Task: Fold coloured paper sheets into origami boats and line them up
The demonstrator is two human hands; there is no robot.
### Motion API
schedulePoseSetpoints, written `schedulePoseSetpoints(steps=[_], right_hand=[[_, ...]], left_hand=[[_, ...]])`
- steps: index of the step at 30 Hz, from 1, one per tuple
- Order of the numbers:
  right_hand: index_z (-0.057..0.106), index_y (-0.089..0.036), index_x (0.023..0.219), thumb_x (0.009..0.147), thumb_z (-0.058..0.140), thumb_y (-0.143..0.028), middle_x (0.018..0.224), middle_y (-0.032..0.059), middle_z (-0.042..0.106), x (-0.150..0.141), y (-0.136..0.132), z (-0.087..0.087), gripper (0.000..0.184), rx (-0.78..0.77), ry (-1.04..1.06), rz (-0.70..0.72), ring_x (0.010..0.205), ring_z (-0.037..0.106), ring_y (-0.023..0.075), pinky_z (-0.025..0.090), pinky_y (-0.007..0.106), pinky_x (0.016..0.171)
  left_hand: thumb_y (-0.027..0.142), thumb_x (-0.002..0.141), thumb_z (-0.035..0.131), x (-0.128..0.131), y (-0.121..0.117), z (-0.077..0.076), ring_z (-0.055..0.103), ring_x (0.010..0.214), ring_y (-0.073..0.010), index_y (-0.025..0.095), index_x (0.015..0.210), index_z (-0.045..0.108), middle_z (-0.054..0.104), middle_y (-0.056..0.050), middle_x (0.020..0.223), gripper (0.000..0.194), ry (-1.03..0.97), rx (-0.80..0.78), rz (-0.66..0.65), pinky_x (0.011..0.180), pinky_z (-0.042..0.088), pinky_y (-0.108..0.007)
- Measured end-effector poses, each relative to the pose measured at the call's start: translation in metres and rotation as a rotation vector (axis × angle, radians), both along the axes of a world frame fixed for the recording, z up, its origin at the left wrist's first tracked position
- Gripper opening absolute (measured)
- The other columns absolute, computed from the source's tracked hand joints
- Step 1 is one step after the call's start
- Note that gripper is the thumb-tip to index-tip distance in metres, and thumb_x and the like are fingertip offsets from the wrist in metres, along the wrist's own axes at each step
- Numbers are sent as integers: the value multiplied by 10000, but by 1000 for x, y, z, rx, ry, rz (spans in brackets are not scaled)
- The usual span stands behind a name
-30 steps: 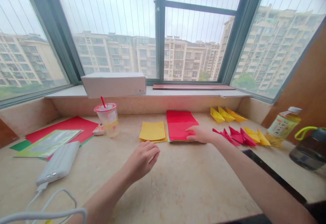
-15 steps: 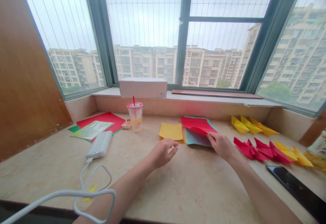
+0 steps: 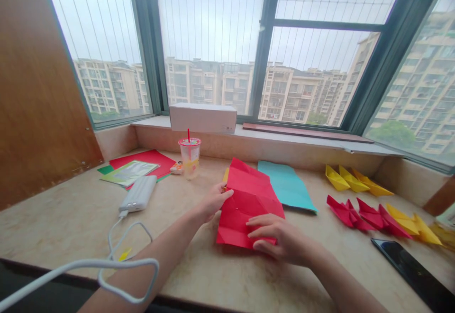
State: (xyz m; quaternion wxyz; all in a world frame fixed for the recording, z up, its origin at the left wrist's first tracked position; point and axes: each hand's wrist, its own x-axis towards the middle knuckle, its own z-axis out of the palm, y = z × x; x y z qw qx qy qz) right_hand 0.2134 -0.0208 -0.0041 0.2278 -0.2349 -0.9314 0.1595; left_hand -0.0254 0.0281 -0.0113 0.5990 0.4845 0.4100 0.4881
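A creased red sheet of paper (image 3: 249, 189) lies in front of me at the middle of the counter. My left hand (image 3: 213, 201) pinches its left edge between thumb and fingers. Over the near right part of the sheet, my right hand (image 3: 272, 237) has its fingers apart; its fingertips look to be touching the paper. A sliver of yellow paper (image 3: 225, 175) peeks out behind the sheet's left edge, the rest being covered. Light blue paper (image 3: 287, 185) rests just beyond, to the right.
Folded yellow boats (image 3: 350, 179) and red folded shapes (image 3: 369, 216) stand at the right, near a black phone (image 3: 412, 270). To the left are a plastic cup (image 3: 190, 159), a white power bank (image 3: 138, 193) with a looping cable (image 3: 81, 265), and more coloured paper (image 3: 165, 163).
The red sheet has come off the light blue paper, towards me and left, and now covers most of the yellow paper. My left hand has taken its edge; my right hand has loosened its grip.
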Motion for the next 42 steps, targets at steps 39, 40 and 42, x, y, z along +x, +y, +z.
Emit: schedulePoseSetpoints(steps=[39, 40, 42], right_hand=[[810, -242, 793, 748, 734, -369, 1171, 96, 578, 52, 37, 1, 155, -393, 773, -447, 972, 620, 271, 542, 347, 737], [810, -245, 800, 759, 722, -362, 1157, 93, 580, 52, 38, 1, 152, -364, 775, -454, 998, 613, 276, 538, 351, 769], [807, -251, 830, 751, 732, -347, 1135, 84, 596, 54, 40, 0, 145, -323, 780, -455, 1043, 601, 283, 523, 358, 834]], left_hand=[[414, 844, 662, 2, -18, 19, 707, 832, -184, 206, 1296, 534, 726, -86, 1073, 515, -219, -181, -250, 669, 519, -239], [348, 828, 691, 1, -18, 18, 705, 827, -171, 216, 1309, 519, 724, -79, 1078, 527, -204, -163, -256, 677, 515, -230], [229, 779, 734, 1, -18, 16, 702, 844, -160, 212, 1295, 527, 720, -77, 1091, 557, -188, -111, -259, 719, 514, -224]])
